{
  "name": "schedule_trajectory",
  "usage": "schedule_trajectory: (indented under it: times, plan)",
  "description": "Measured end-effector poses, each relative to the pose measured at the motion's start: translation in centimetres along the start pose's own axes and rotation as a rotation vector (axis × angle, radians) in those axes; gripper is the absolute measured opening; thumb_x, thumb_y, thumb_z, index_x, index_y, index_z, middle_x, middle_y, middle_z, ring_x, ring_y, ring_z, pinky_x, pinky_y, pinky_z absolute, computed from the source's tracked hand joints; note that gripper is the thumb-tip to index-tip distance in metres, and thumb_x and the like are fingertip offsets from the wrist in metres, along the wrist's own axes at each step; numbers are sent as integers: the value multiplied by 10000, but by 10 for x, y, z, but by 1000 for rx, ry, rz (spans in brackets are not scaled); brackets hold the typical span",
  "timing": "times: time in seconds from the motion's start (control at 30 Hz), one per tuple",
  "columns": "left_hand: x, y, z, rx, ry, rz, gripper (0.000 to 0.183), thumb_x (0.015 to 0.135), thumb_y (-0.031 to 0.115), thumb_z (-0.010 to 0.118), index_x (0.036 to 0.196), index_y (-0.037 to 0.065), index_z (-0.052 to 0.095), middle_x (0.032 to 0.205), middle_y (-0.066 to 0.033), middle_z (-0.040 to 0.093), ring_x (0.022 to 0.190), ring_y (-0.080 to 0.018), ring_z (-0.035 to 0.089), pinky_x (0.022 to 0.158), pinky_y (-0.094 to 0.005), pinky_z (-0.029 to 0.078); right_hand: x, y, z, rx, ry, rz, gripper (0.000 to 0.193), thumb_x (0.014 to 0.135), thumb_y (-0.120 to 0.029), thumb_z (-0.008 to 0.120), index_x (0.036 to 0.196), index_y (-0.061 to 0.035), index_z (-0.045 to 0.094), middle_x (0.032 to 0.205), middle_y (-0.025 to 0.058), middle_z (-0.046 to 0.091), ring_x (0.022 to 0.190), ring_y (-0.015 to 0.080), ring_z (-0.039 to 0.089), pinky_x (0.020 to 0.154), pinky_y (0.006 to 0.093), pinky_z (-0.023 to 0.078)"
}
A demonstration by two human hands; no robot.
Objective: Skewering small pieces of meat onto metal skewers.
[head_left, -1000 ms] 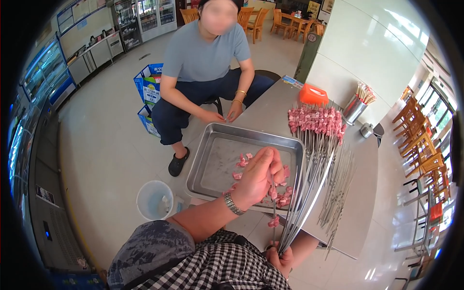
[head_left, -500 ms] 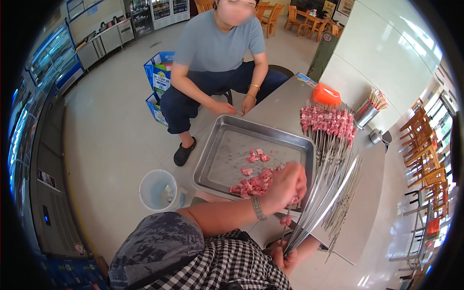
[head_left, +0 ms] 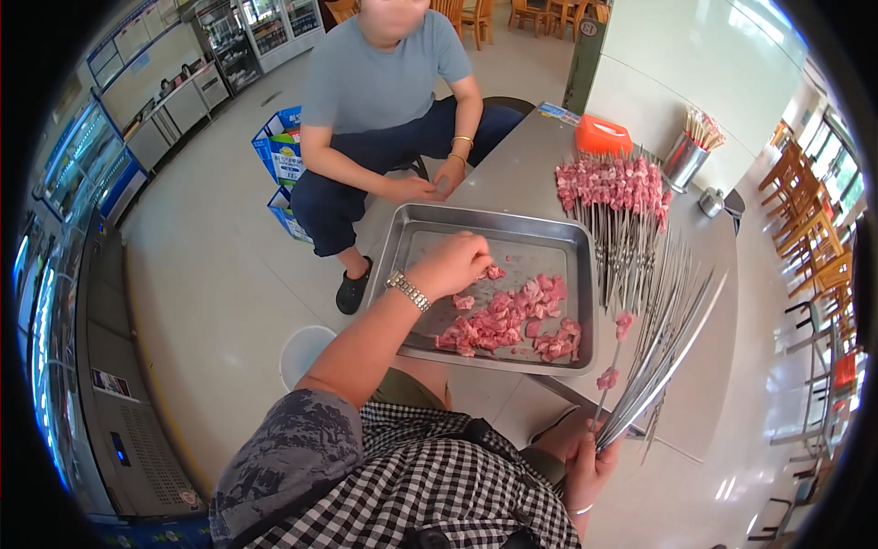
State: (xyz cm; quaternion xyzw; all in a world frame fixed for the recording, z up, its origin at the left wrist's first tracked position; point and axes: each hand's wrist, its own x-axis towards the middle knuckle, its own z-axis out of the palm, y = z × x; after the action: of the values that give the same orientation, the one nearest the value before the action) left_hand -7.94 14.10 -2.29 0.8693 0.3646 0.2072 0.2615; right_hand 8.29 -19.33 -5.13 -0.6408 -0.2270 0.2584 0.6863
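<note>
My left hand (head_left: 454,264), with a metal watch on the wrist, reaches over the metal tray (head_left: 558,245). Its fingers are closed on a small piece of meat (head_left: 495,273). More raw meat pieces (head_left: 494,323) lie in a heap toward the tray's near side. Low at the right, my right hand (head_left: 590,468) grips a fanned bundle of flat metal skewers (head_left: 660,373). One skewer (head_left: 615,352) stands apart from the bundle in that hand, with two separated pieces of meat on it.
Finished meat skewers (head_left: 615,188) lie on the grey table (head_left: 700,302), beside an orange-red box (head_left: 604,135) and a metal cup of sticks (head_left: 688,157). Across the tray sits a person (head_left: 389,101), hands together. A white bucket (head_left: 306,355) stands on the floor at left.
My left hand has moved from the tray's near right corner leftward and away to the loose pieces. The skewer in my right hand, now farther right, shows two pieces instead of one.
</note>
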Motion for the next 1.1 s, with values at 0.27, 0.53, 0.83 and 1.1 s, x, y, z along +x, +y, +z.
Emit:
schedule_trajectory:
  times: [0.27, 0.53, 0.83, 1.1]
  plan:
    - [-5, -12, 16, 275, -62, -52, 221, 762, 245, 625, 780, 33, 565, 792, -133, 610, 726, -285, 604, 651, -393, 476, -11, -16, 13, 4, -152, -45, 164, 905, -48, 477, 1054, -2, 529, 586, 20, 511, 476, 60, 434, 425, 187, 312]
    - [-2, -18, -28, -436, -224, -343, 153, 890, 172, 484, 895, 33, 547, 840, -63, 600, 786, -156, 593, 704, -297, 477, -11, -9, 3, -52, -163, 52, 161, 895, -27, 473, 1042, 14, 524, 589, 24, 515, 489, 64, 442, 440, 192, 324]
    - [-36, 2, -10, 300, -238, 176, 231, 825, 272, 581, 819, 41, 587, 871, -139, 565, 870, -302, 545, 764, -377, 436, -11, 2, 2, -44, -203, 5, 159, 892, -22, 478, 1037, 12, 536, 579, 15, 505, 470, 62, 434, 435, 191, 323]
    - [-23, 4, -4, -762, -203, -229, 221, 899, 246, 536, 1000, 51, 566, 826, -39, 563, 782, -162, 574, 743, -304, 460, -16, -2, -2, -68, -267, 73, 158, 877, 21, 486, 1028, 34, 529, 628, 26, 531, 521, 74, 487, 482, 202, 387]
